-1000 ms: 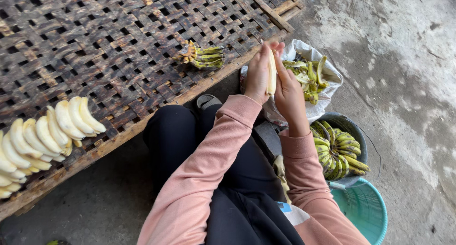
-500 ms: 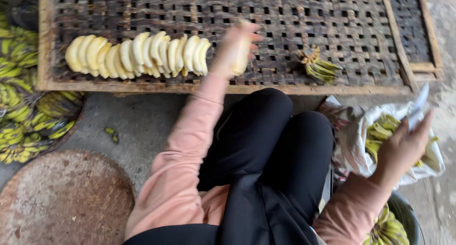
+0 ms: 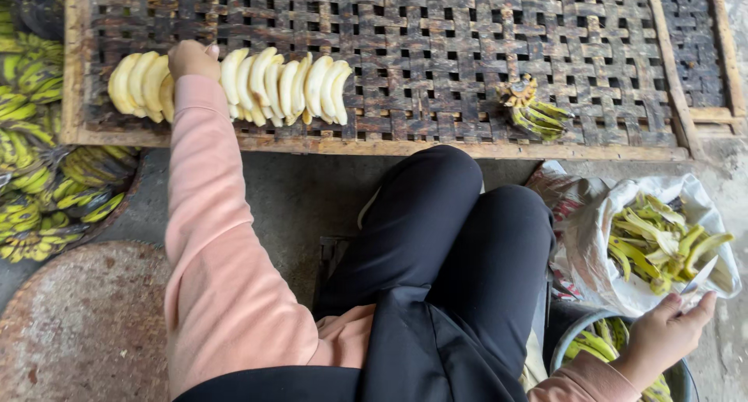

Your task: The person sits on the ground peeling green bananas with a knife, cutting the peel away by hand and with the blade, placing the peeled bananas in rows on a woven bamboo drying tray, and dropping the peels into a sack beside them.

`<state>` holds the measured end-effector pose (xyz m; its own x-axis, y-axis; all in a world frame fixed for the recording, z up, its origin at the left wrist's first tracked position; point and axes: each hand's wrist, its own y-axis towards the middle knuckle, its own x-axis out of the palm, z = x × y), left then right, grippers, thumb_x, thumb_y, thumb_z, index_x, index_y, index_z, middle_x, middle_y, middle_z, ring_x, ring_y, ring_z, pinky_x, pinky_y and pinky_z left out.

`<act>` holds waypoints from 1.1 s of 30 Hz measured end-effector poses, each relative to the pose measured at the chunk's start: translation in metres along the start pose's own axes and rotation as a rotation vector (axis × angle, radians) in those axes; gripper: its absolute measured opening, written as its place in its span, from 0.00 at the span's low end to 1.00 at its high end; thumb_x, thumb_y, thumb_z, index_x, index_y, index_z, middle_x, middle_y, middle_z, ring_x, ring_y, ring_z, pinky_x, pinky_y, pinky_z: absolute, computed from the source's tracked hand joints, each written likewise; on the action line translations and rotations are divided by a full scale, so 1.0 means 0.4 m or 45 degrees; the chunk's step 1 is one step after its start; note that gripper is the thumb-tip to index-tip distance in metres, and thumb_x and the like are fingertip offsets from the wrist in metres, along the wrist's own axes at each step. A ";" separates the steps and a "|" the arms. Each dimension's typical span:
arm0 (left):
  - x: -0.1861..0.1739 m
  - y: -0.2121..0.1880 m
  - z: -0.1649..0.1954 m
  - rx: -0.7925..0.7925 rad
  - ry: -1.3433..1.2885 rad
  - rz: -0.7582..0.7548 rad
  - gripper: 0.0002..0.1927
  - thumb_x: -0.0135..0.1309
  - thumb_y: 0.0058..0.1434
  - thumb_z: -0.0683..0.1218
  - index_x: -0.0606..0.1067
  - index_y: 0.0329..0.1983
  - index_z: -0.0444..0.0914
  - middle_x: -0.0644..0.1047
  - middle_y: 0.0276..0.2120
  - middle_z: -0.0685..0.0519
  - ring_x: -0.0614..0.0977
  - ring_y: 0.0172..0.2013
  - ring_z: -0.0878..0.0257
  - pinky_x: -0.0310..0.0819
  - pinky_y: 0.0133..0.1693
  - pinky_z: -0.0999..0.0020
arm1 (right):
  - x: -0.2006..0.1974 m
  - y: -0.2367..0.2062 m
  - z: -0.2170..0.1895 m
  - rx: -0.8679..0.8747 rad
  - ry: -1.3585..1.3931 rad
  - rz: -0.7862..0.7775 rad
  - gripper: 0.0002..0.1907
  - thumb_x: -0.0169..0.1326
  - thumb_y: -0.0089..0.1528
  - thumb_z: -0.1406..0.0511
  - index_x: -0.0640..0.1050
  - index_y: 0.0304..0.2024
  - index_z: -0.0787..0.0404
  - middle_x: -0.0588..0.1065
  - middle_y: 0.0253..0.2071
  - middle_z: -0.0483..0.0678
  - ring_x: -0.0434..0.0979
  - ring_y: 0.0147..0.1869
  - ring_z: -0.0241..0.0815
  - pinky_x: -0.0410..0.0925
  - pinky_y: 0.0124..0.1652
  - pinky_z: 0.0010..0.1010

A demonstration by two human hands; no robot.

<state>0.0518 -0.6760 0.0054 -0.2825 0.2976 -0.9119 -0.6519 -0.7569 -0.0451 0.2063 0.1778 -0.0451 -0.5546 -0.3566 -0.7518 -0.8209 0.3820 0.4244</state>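
The left hand (image 3: 192, 59) is reaching far across on a straightened pink-sleeved arm, its fingers curled down and pressing into the row of pale peeled bananas (image 3: 284, 86) lying on the dark woven bamboo drying rack (image 3: 436, 51). The right hand (image 3: 668, 324) is hanging low at the near right, pinching a small metal knife blade (image 3: 699, 276) beside the white sack of green banana peels (image 3: 662, 242).

soft, even daylight, bright but not harsh. shadows are faint, darkest under the woven tray (image 3: 467, 149). no glare. the picture is sharp all over.
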 end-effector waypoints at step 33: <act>0.567 -0.504 0.886 1.421 -0.010 -0.691 0.43 0.69 0.57 0.48 0.59 0.69 0.31 0.70 0.62 0.34 0.77 0.59 0.41 0.73 0.60 0.53 | -0.016 -0.129 -0.117 0.348 -0.005 0.019 0.26 0.51 0.75 0.64 0.66 0.73 0.67 0.76 0.52 0.63 0.75 0.46 0.53 0.69 0.47 0.42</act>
<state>-0.1300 -0.2498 -0.0477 0.2093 0.4241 -0.8811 -0.9270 0.3729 -0.0407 0.2459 0.1206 -0.0384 -0.5654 -0.3460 -0.7487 -0.7453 0.6032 0.2841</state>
